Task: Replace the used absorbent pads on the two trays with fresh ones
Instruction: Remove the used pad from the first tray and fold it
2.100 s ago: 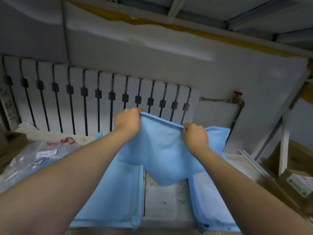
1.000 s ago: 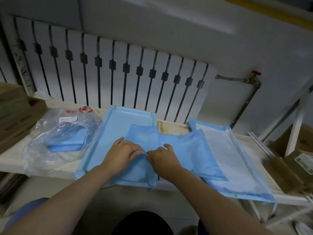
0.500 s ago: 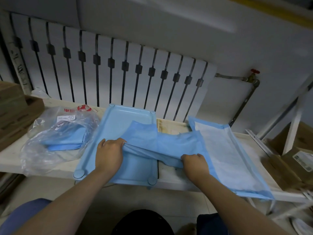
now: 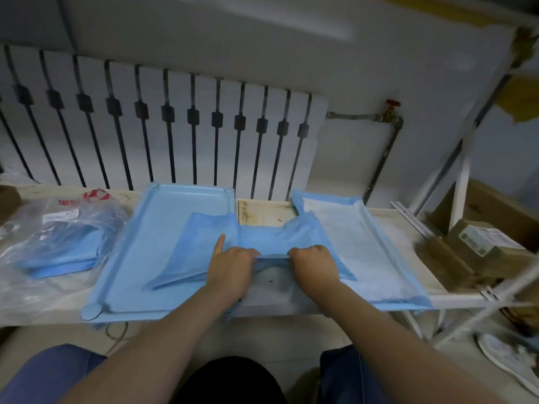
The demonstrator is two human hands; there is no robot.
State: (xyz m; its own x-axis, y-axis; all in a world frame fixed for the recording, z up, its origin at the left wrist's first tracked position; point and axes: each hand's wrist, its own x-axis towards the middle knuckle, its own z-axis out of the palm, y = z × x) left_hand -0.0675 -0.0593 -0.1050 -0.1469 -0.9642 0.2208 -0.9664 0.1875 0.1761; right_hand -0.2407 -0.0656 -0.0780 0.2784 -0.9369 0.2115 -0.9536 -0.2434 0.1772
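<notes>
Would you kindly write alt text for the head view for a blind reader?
A left hand and right hand pinch the near edge of a part-unfolded blue absorbent pad spanning a bare blue plastic tray and a flat white-faced pad. A clear bag of folded pads lies left.

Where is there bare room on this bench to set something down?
Free: the left tray's far end behind the folded pad; the wood between the trays; the strip between the laid pad and the boxes. Crowded: the bag at left; mid-front, where the left hand and right hand grip the pad.
</notes>
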